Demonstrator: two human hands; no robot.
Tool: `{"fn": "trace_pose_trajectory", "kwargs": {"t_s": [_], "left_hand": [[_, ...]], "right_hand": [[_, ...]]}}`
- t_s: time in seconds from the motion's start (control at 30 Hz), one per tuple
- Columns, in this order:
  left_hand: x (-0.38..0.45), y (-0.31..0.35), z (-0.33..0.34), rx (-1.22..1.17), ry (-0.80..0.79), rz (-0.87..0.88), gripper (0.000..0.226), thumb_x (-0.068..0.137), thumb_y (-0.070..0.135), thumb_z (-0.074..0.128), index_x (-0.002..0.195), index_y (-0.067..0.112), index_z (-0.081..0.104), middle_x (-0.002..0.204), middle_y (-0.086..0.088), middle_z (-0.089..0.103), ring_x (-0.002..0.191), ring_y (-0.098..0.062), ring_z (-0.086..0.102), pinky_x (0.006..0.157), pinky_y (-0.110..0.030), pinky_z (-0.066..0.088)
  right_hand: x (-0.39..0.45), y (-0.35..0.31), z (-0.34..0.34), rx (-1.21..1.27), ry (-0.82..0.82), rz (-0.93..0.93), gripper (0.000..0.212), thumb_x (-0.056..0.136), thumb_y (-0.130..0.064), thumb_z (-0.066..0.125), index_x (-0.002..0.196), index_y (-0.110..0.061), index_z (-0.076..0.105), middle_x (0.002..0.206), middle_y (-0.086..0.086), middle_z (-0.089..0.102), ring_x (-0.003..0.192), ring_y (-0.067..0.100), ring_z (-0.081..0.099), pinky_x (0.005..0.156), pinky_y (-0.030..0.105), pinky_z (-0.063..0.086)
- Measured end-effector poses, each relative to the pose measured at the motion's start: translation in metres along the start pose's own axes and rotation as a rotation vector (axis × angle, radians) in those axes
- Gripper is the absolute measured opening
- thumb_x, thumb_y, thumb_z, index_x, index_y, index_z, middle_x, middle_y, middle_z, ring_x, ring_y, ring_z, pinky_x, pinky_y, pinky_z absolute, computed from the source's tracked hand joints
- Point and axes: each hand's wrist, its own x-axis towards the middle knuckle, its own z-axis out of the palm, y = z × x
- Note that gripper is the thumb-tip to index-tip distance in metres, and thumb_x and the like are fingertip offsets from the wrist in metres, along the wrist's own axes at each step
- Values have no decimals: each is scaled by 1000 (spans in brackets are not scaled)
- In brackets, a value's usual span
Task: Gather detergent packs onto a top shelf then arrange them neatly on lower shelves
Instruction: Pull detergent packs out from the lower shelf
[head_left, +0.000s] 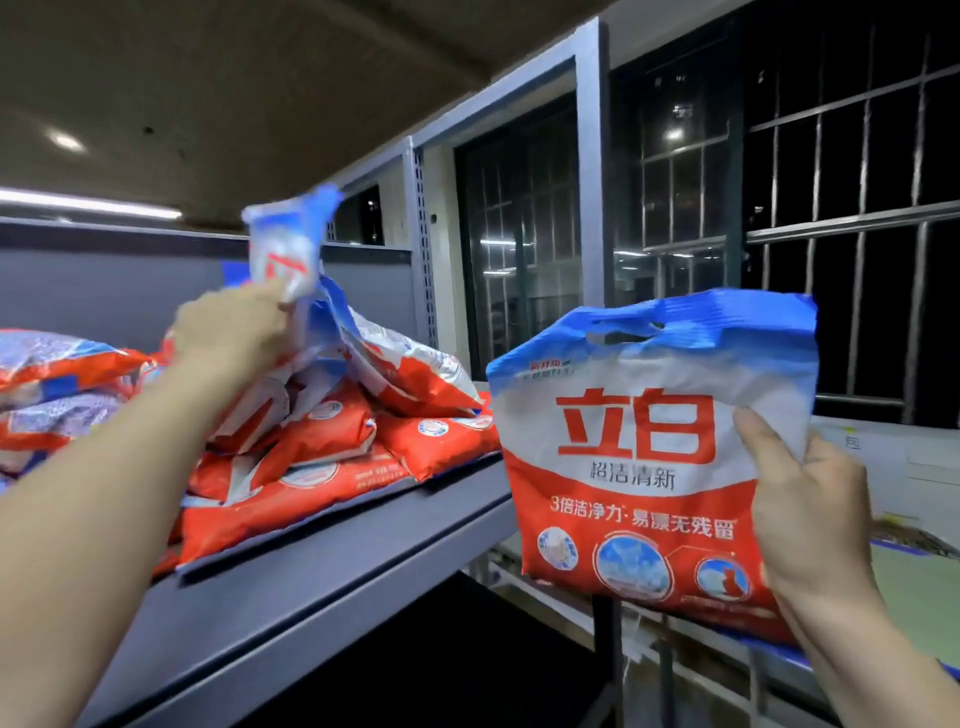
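My right hand (810, 525) grips a red, white and blue detergent pack (639, 457) by its right edge, upright in the air to the right of the top shelf (332, 571). My left hand (234, 332) reaches over the shelf and pinches the lower end of a blurred detergent pack (285, 244) raised above the pile. A heap of several detergent packs (332, 441) lies on the grey top shelf, some flat, some leaning. More packs (57, 374) lie at the far left.
A grey perforated shelf upright (423, 249) stands behind the pile. Barred windows (779, 208) fill the back right, dark outside. A lower shelf level (909, 561) shows at the right behind my right hand. The shelf's front strip holds no packs.
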Motion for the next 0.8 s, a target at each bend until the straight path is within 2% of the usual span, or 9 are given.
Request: {"fn": "trace_pose_trajectory", "kwargs": {"t_s": [0.07, 0.23, 0.37, 0.47, 0.53, 0.6, 0.63, 0.7, 0.8], "left_hand": [[-4, 13, 10, 61, -234, 33, 48, 90, 59, 24, 114, 33, 56, 114, -16, 64, 96, -39, 61, 79, -41, 45], [6, 9, 11, 97, -335, 58, 67, 72, 77, 14, 98, 36, 61, 102, -5, 67, 75, -26, 46, 69, -33, 38], [-1, 8, 9, 178, -282, 38, 37, 87, 60, 26, 97, 34, 51, 105, -6, 65, 86, -31, 57, 69, -33, 39], [-2, 7, 10, 175, -248, 7, 25, 90, 44, 39, 108, 31, 50, 109, -7, 65, 95, -33, 60, 70, -34, 42], [-2, 5, 12, 197, -232, -7, 26, 89, 42, 45, 113, 31, 49, 107, -6, 66, 93, -33, 61, 69, -34, 42], [0, 2, 17, 257, -185, -21, 28, 90, 37, 49, 116, 27, 48, 104, -7, 66, 91, -33, 62, 65, -33, 39], [0, 0, 20, 297, -135, -33, 27, 91, 34, 49, 115, 24, 48, 103, -9, 66, 90, -35, 62, 64, -33, 37], [-2, -6, 23, 349, -3, -80, 21, 94, 28, 45, 109, 14, 51, 100, -16, 66, 90, -39, 62, 67, -37, 36], [-6, -14, 27, 333, 133, -138, 28, 97, 31, 41, 101, 5, 52, 91, -26, 64, 85, -44, 60, 68, -42, 37]], "right_hand": [[25, 3, 17, 26, 21, 3, 32, 73, -59, 57, 79, -30, 69, 71, 1, 72, 71, 29, 70, 71, 55, 56], [91, -9, 80, 27, -95, -67, 30, 71, -42, 58, 71, -13, 66, 66, 7, 63, 66, 22, 58, 66, 48, 52], [140, -31, 127, 114, -147, -148, 24, 71, -32, 57, 77, -10, 66, 73, 4, 56, 71, 15, 48, 62, 33, 42], [166, -58, 168, 298, 25, -294, 19, 76, -28, 54, 84, -17, 67, 76, -7, 60, 72, 7, 47, 64, 27, 44], [165, -69, 205, 462, 196, -443, 23, 84, -25, 54, 89, -9, 69, 87, 0, 69, 74, 0, 52, 69, 21, 46], [139, -69, 247, 469, 335, -622, 24, 89, -15, 52, 94, 4, 66, 90, 18, 68, 80, 15, 62, 78, 25, 48], [125, -63, 270, 394, 305, -738, 26, 90, -12, 50, 97, 8, 65, 93, 25, 67, 86, 31, 65, 86, 40, 50], [94, -37, 310, 155, -119, -879, 33, 93, -13, 43, 112, 7, 62, 110, 27, 63, 107, 42, 59, 102, 69, 28], [69, 4, 340, -234, -892, -586, 33, 93, -14, 40, 119, -21, 60, 133, 9, 52, 132, 26, 37, 106, 70, -5]]}}
